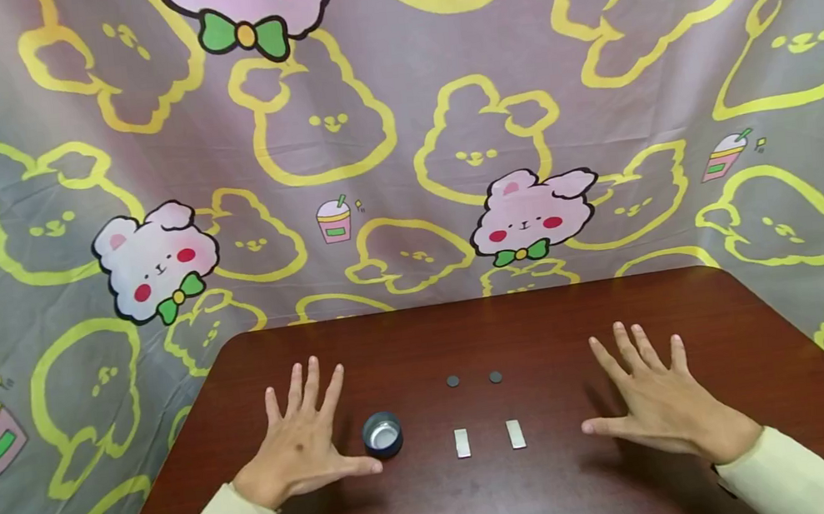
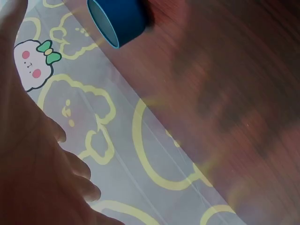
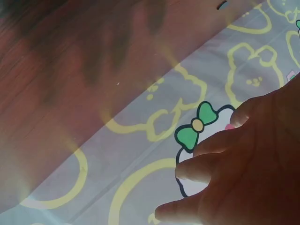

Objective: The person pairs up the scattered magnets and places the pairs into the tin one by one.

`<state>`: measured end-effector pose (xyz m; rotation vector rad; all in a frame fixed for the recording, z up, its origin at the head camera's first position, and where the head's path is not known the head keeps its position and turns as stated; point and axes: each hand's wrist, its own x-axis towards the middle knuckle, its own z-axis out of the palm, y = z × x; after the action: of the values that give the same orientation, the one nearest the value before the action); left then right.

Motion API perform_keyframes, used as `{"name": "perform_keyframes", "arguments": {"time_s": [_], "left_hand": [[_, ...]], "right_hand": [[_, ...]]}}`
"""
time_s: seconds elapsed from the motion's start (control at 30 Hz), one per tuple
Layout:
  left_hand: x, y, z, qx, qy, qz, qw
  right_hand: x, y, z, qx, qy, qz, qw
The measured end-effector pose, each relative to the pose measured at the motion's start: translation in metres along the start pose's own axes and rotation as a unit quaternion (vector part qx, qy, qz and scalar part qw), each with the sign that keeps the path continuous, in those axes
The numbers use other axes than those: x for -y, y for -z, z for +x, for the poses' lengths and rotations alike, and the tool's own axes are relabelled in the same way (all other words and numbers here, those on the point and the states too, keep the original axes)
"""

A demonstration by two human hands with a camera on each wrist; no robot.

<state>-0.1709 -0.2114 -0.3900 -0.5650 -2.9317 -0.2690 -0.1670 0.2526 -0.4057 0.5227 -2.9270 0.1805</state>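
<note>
My left hand (image 1: 302, 444) is held over the left of the table with fingers spread, holding nothing. Its thumb tip overlaps the lower edge of a small dark blue round cup (image 1: 382, 435) with a silvery inside; the left wrist view shows the blue cup (image 2: 119, 21) at the top. On the right, my right hand (image 1: 661, 407) also hovers with spread fingers and nothing in it. Between the hands lie two small white rectangular pieces (image 1: 463, 443), side by side. Behind them are two small dark round discs (image 1: 453, 382).
The dark reddish-brown wooden table (image 1: 484, 509) has rounded back corners. A grey curtain (image 1: 404, 182) printed with yellow outlines and white rabbit faces hangs behind it and along both sides. Shadows of the hands fall on the tabletop.
</note>
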Motion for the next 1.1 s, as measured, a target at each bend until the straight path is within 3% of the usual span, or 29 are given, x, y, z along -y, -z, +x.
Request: {"name": "perform_keyframes", "arguments": {"time_s": [0.53, 1.1], "left_hand": [[-0.012, -0.01, 0.012, 0.03, -0.023, -0.036, 0.9986], [-0.02, -0.02, 0.019, 0.069, -0.075, -0.082, 0.9914]], "right_hand": [[0.008, -0.001, 0.007, 0.016, 0.052, 0.073, 0.9958], [0.022, -0.013, 0.014, 0.042, 0.1, 0.082, 0.9907]]}}
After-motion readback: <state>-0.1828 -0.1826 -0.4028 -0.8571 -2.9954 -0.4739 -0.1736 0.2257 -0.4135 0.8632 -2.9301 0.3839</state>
